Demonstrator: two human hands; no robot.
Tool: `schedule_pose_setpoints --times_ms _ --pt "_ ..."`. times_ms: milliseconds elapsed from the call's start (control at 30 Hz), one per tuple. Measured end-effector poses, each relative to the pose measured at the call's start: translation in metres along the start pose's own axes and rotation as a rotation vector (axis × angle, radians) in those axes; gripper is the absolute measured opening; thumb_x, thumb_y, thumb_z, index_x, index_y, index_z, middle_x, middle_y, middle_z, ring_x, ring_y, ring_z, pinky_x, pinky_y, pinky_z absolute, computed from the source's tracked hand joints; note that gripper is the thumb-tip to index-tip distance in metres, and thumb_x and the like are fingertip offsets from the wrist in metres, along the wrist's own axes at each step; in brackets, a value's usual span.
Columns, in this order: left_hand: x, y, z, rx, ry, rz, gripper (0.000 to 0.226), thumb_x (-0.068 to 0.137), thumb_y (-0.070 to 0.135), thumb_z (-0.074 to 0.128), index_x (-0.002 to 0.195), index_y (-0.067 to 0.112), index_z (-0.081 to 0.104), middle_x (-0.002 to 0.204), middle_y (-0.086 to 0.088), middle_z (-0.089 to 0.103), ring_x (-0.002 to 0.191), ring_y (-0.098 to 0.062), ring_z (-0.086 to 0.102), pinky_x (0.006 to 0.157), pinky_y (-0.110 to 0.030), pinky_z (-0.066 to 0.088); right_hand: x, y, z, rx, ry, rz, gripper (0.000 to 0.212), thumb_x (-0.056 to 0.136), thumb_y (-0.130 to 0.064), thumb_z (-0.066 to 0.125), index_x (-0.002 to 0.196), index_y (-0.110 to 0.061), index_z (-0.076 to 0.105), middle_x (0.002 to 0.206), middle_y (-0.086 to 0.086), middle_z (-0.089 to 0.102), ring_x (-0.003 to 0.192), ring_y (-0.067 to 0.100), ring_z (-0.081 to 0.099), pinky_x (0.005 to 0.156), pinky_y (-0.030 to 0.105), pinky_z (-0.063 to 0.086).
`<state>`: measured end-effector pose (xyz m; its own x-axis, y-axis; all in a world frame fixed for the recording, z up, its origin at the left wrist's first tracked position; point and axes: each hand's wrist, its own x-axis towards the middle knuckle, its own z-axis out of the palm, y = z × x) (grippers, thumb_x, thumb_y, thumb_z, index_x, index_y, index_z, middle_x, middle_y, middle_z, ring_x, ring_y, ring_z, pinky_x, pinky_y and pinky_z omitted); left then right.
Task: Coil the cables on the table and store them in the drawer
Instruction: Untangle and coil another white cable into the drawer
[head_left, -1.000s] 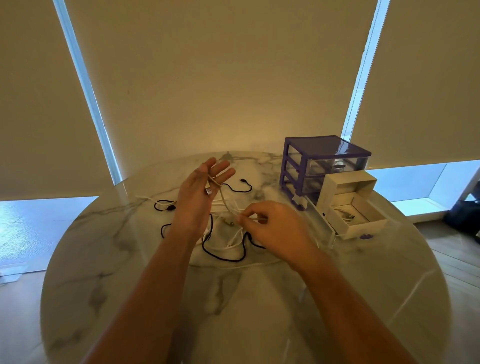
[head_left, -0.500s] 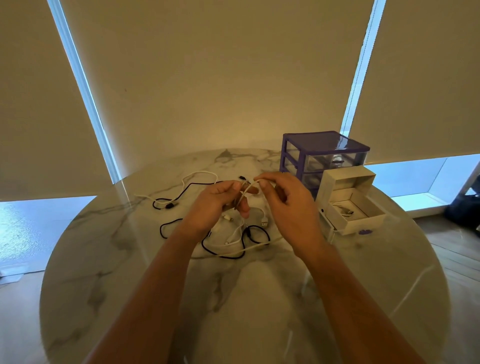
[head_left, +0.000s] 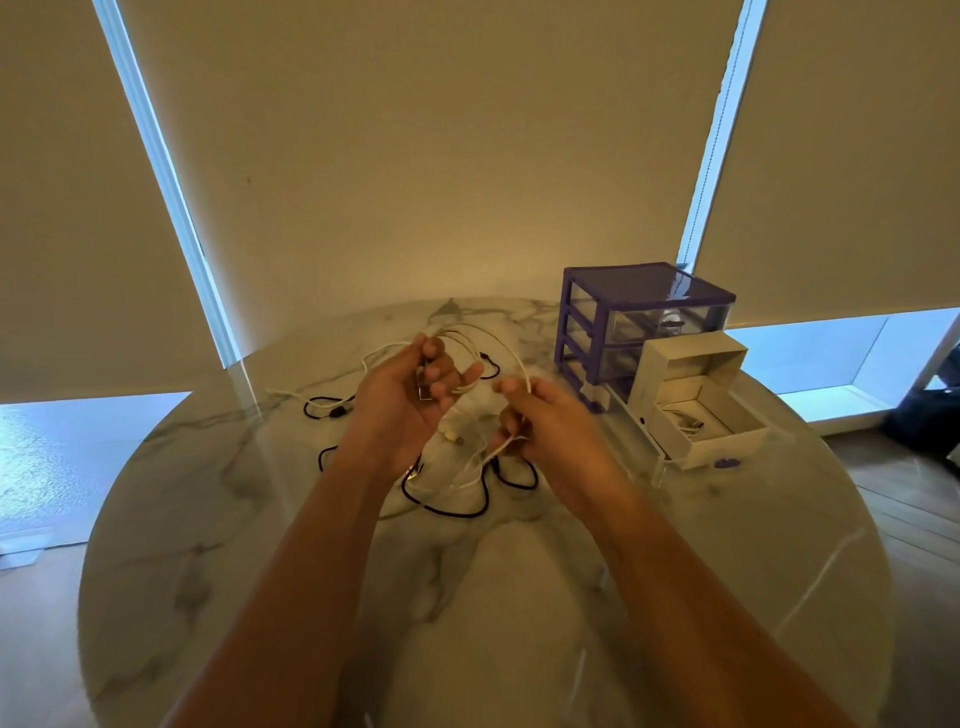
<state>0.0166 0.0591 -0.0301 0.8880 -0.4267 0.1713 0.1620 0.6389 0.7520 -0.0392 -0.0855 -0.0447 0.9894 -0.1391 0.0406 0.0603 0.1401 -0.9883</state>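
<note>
left hand (head_left: 410, 397) holds white cable (head_left: 511, 358) loops, right hand (head_left: 540, 421) pinches the strand arching between them, both left of the open drawer (head_left: 711, 415); right hand nearer it.

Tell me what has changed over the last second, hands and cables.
The left hand, which a second ago stood open with the white cable draped over it, has curled its grip round the gathered loops. The right hand has risen from low over the table and draws the cable out to the right. The black cable on the table, the purple drawer unit and the open white drawer stayed put.
</note>
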Motion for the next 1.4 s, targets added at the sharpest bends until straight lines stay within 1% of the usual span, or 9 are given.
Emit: schedule_pose_setpoints --times_ms 133,300,367,500,667,767,1000,1233,1400 --pt "0.004 0.002 -0.006 -0.110 0.074 0.032 0.034 0.105 0.021 0.033 0.076 0.013 0.048 0.054 0.003 0.036 0.045 -0.009 0.038 0.083 -0.032 0.056 -0.009 -0.001 0.004 0.130 -0.140 0.145 0.029 0.102 -0.023 0.043 0.115 -0.001 0.058 0.065 0.007 0.054 0.071 0.028 0.065 0.079 0.043 0.057" --pt "0.003 0.007 -0.007 -0.200 0.076 0.039 0.034 0.105 0.022 0.034 0.074 0.014 0.046 0.048 0.006 0.030 0.041 -0.007 0.031 0.083 -0.029 0.056 -0.006 -0.001 0.000 0.040 0.020 0.065 0.030 0.100 -0.028 0.047 0.120 -0.005 0.050 0.057 0.000 0.045 0.045 0.016 0.054 0.055 0.037 0.055" --pt "0.001 0.010 -0.005 -0.219 0.076 0.037 0.035 0.104 0.020 0.035 0.071 0.014 0.045 0.047 0.006 0.029 0.040 -0.006 0.030 0.082 -0.028 0.056 -0.004 -0.001 -0.001 0.025 0.108 0.063 0.031 0.099 -0.029 0.049 0.121 -0.007 0.047 0.057 -0.001 0.041 0.042 0.010 0.041 0.040 0.025 0.042" --pt "-0.001 0.011 0.002 -0.265 0.108 0.067 0.035 0.103 0.018 0.037 0.070 0.014 0.045 0.051 0.004 0.038 0.043 -0.007 0.040 0.084 -0.032 0.057 -0.002 0.001 0.001 -0.059 0.155 0.083 0.026 0.100 -0.030 0.047 0.117 -0.011 0.045 0.058 -0.002 0.041 0.039 0.005 0.034 0.035 0.019 0.027" --pt "0.001 0.010 0.000 -0.259 0.146 0.140 0.028 0.103 0.026 0.039 0.087 0.010 0.055 0.083 -0.006 0.072 0.083 -0.017 0.072 0.094 -0.034 0.053 -0.004 0.004 0.005 -0.319 0.073 0.062 0.014 0.098 -0.030 0.049 0.103 -0.017 0.048 0.058 -0.004 0.045 0.036 0.002 0.036 0.036 0.018 0.028" --pt "0.004 0.006 -0.001 -0.148 0.126 0.167 0.026 0.104 0.026 0.036 0.100 0.009 0.055 0.104 -0.010 0.073 0.103 -0.024 0.069 0.097 -0.034 0.051 -0.008 0.006 0.009 -0.430 0.047 -0.034 0.014 0.096 -0.028 0.055 0.097 -0.014 0.053 0.060 -0.003 0.051 0.033 -0.002 0.042 0.036 0.011 0.030" --pt "0.009 -0.005 -0.003 0.148 0.128 0.278 0.032 0.105 0.025 0.032 0.115 0.007 0.056 0.114 -0.007 0.069 0.107 -0.022 0.067 0.091 -0.027 0.051 -0.009 0.004 0.007 -0.564 0.023 -0.149 0.006 0.086 -0.033 0.069 0.086 -0.027 0.067 0.056 -0.001 0.064 0.049 0.005 0.057 0.054 0.021 0.045" --pt "0.007 -0.015 -0.004 0.743 0.115 0.339 0.031 0.102 0.030 0.042 0.110 0.012 0.065 0.094 -0.005 0.074 0.092 -0.017 0.071 0.096 -0.029 0.044 -0.008 -0.004 0.004 -0.706 0.095 -0.094 0.038 0.087 -0.046 0.062 0.069 -0.014 0.071 0.051 -0.007 0.058 0.045 0.003 0.049 0.053 0.022 0.038" --pt "0.007 -0.024 -0.007 1.068 0.053 0.283 0.027 0.101 0.027 0.044 0.099 0.015 0.068 0.083 0.004 0.072 0.078 0.000 0.065 0.075 -0.011 0.043 -0.007 -0.016 -0.001 -0.433 0.108 0.001 0.031 0.091 -0.035 0.058 0.080 -0.010 0.071 0.047 -0.005 0.040 0.035 0.006 0.032 0.042 0.025 0.028"
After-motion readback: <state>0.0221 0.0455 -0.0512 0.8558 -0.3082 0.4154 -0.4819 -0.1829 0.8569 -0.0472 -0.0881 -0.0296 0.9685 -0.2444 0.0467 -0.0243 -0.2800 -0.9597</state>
